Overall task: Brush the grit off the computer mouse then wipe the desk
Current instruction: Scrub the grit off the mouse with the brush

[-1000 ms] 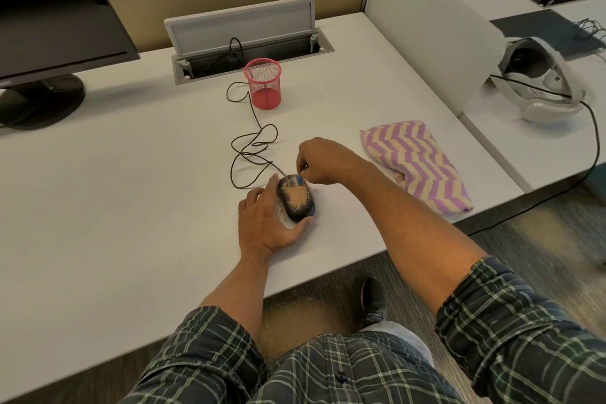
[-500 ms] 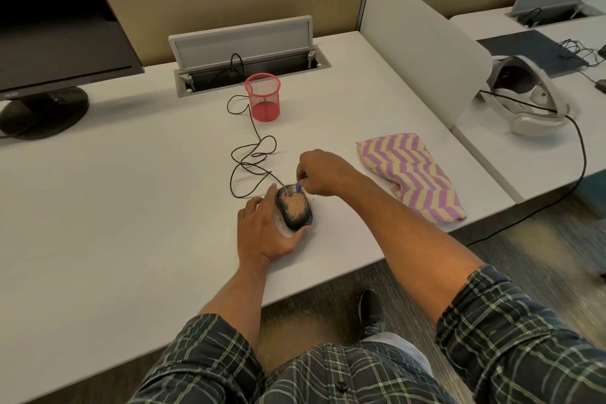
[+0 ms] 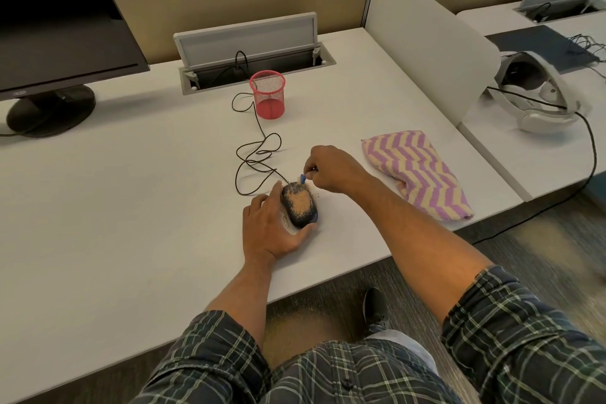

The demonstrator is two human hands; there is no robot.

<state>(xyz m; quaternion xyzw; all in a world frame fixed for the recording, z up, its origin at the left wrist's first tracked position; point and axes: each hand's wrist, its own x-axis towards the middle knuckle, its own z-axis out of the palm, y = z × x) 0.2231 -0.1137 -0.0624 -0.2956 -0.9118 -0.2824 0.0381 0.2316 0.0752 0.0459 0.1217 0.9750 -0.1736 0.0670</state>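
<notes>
A dark computer mouse lies on the white desk, its back coated with tan grit, and more grit is scattered around it. My left hand grips the mouse from its left side, thumb curled round the near end. My right hand pinches a small blue brush, whose tip touches the far end of the mouse. The handle is mostly hidden in my fingers. A folded cloth with purple and yellow zigzags lies to the right of my right hand.
The mouse cable loops toward a red mesh cup and an open cable hatch. A monitor stands at far left. A white divider borders the desk on the right, with a headset beyond it.
My right hand has shifted slightly away from the mouse with the brush at its far end. The left hand keeps its hold. The camera has tilted a little.
</notes>
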